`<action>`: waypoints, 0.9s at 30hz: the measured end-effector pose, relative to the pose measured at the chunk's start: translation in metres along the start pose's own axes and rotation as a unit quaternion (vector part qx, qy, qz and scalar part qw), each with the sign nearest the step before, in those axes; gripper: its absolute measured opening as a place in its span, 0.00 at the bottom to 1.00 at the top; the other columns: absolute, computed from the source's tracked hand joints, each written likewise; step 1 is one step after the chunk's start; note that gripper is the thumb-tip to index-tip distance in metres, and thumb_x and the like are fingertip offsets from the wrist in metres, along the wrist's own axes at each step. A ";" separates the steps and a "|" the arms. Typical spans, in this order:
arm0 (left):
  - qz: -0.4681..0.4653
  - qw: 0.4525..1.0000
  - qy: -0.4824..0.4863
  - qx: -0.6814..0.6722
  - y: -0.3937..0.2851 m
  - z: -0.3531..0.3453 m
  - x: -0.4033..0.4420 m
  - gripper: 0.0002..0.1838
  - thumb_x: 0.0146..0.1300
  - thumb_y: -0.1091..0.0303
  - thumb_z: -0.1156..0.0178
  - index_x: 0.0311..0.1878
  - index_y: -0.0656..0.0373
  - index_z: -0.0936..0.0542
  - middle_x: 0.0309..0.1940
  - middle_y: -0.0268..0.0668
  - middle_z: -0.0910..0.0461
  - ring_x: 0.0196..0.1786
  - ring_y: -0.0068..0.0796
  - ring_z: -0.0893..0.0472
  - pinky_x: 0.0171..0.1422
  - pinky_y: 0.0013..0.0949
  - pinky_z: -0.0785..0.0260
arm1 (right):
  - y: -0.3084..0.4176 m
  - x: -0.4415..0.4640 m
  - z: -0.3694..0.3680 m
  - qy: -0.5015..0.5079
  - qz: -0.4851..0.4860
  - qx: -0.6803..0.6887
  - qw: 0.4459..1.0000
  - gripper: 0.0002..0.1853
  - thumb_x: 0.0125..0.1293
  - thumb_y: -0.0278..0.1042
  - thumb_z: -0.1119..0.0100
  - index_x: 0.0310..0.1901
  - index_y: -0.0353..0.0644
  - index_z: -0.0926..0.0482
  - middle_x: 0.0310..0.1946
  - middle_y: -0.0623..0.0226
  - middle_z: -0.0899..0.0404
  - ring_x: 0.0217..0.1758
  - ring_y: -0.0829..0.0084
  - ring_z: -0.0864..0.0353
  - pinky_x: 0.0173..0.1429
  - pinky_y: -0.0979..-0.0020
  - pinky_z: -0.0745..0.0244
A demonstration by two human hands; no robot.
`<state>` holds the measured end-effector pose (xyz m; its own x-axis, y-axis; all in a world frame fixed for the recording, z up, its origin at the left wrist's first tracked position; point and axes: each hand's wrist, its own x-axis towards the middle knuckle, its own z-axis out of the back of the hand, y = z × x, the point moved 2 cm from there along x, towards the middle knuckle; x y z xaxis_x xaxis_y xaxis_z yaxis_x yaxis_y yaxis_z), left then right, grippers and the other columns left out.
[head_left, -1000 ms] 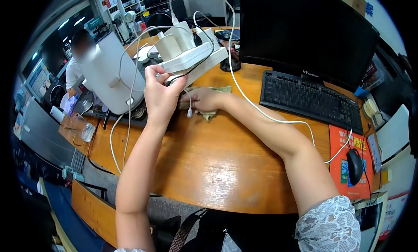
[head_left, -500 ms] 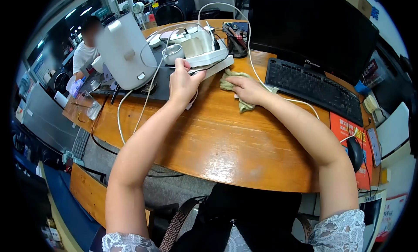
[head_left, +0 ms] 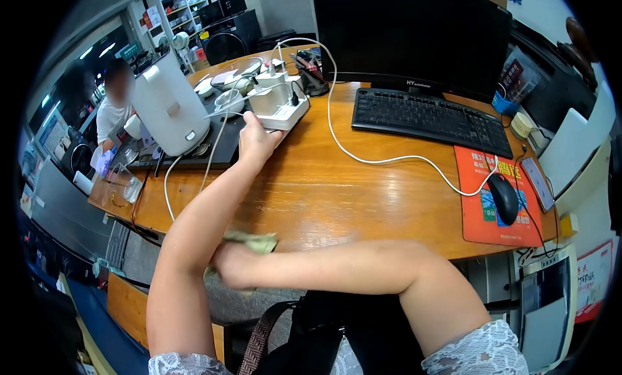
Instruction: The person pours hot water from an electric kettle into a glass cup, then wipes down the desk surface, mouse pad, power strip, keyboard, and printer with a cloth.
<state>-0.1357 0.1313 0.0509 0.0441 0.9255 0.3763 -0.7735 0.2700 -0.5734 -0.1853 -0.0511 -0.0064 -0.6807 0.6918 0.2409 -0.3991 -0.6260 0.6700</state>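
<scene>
My left hand [head_left: 256, 141] is closed at the near edge of the white power strip [head_left: 285, 117], which has plugs and cables in it. Its fingers are partly hidden behind the hand, and the strip sits at the edge of the black tray [head_left: 223, 156]. Low in the view, my right hand [head_left: 234, 266] is wrapped round a greenish cloth [head_left: 259, 243] at the table's front edge, beside my left forearm. Both the hand and the cloth are a little blurred.
A white appliance [head_left: 172, 109] stands on the tray's left part. A monitor [head_left: 414, 38], keyboard [head_left: 431, 119], mouse [head_left: 503, 199] on a red mat [head_left: 476, 229] and a pen holder [head_left: 312, 77] are on the wooden table [head_left: 363, 206]. A person [head_left: 111, 116] is at the far left.
My right hand has moved with the cloth from beside the power strip down to the table's front edge. The power strip now lies lower, after being raised and tilted earlier. The view has shifted.
</scene>
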 end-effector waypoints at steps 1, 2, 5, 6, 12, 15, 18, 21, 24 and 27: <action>0.005 1.000 0.000 0.011 -0.003 0.003 0.001 0.32 0.45 0.56 0.30 0.44 0.62 0.39 0.38 0.56 0.21 0.44 0.55 0.21 0.49 0.44 0.29 | 0.013 -0.003 0.004 -0.003 -0.013 0.078 0.997 0.15 0.45 0.19 0.48 0.38 0.36 0.21 0.41 0.49 0.21 0.45 0.52 0.22 0.51 0.64 0.26; 0.011 1.000 -0.001 0.021 -0.006 0.006 0.002 0.32 0.45 0.57 0.30 0.44 0.62 0.39 0.38 0.55 0.21 0.44 0.54 0.21 0.49 0.44 0.29 | 0.020 -0.013 0.009 0.030 -0.038 0.107 0.993 0.18 0.45 0.16 0.49 0.41 0.37 0.21 0.40 0.49 0.21 0.45 0.52 0.22 0.51 0.63 0.26; 0.008 1.000 -0.002 0.022 0.002 0.012 0.015 0.30 0.43 0.58 0.30 0.43 0.61 0.35 0.38 0.54 0.21 0.45 0.52 0.21 0.51 0.42 0.30 | 0.022 -0.029 0.061 0.025 0.029 -0.133 0.990 0.21 0.44 0.15 0.48 0.43 0.37 0.21 0.38 0.50 0.21 0.42 0.53 0.21 0.50 0.61 0.25; 0.002 1.000 -0.005 0.014 0.004 0.017 0.022 0.29 0.42 0.57 0.30 0.42 0.62 0.34 0.38 0.54 0.21 0.45 0.51 0.21 0.51 0.41 0.30 | 0.004 -0.035 0.086 -0.051 0.011 -0.046 0.998 0.20 0.46 0.15 0.49 0.44 0.37 0.22 0.39 0.50 0.22 0.41 0.55 0.20 0.49 0.59 0.24; 0.033 0.995 -0.022 -0.088 0.023 0.035 0.059 0.27 0.40 0.61 0.26 0.34 0.59 0.35 0.28 0.38 0.24 0.27 0.28 0.24 0.29 0.31 0.30 | -0.133 -0.047 0.175 -0.318 -0.093 -0.164 0.929 0.20 0.55 0.18 0.56 0.51 0.32 0.25 0.54 0.50 0.27 0.61 0.56 0.32 0.66 0.61 0.37; 0.067 0.989 -0.014 -0.130 0.024 0.034 0.045 0.26 0.40 0.61 0.27 0.33 0.59 0.35 0.26 0.36 0.25 0.28 0.28 0.25 0.32 0.30 0.31 | -0.174 -0.005 0.191 -0.257 -0.239 -0.218 0.911 0.20 0.53 0.23 0.48 0.50 0.36 0.23 0.53 0.50 0.26 0.61 0.54 0.31 0.63 0.61 0.35; 0.047 0.993 -0.044 -0.100 0.018 0.034 0.034 0.25 0.40 0.58 0.28 0.33 0.59 0.33 0.27 0.39 0.24 0.32 0.31 0.23 0.38 0.33 0.30 | -0.190 0.035 0.212 -0.136 -0.279 -0.171 0.935 0.24 0.53 0.25 0.49 0.54 0.38 0.25 0.52 0.50 0.24 0.59 0.55 0.28 0.64 0.63 0.34; 0.037 0.996 -0.057 -0.065 0.019 0.025 0.037 0.26 0.39 0.54 0.29 0.34 0.60 0.30 0.31 0.46 0.21 0.36 0.39 0.20 0.44 0.37 0.30 | -0.192 0.035 0.210 -0.102 -0.199 -0.138 0.965 0.24 0.51 0.24 0.49 0.53 0.43 0.23 0.49 0.52 0.21 0.55 0.56 0.24 0.60 0.62 0.30; 0.022 0.995 -0.063 -0.078 0.029 0.016 0.048 0.25 0.39 0.54 0.30 0.34 0.60 0.30 0.29 0.44 0.22 0.33 0.38 0.23 0.41 0.38 0.30 | -0.192 0.045 0.174 -0.054 -0.150 -0.120 0.980 0.22 0.48 0.25 0.45 0.50 0.44 0.21 0.46 0.52 0.20 0.49 0.57 0.21 0.54 0.60 0.27; -0.031 0.995 -0.086 -0.047 0.031 0.007 0.047 0.24 0.41 0.54 0.31 0.31 0.60 0.31 0.25 0.44 0.24 0.29 0.39 0.26 0.38 0.38 0.32 | -0.148 0.043 0.126 0.019 -0.101 -0.117 0.988 0.21 0.46 0.28 0.41 0.46 0.42 0.20 0.43 0.51 0.20 0.48 0.55 0.22 0.52 0.61 0.27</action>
<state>-0.1618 0.1814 0.0557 -0.0242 0.8494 0.5271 -0.7100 0.3566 -0.6072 -0.0778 0.1169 -0.0068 -0.5941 0.7994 0.0896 -0.6564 -0.5462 0.5203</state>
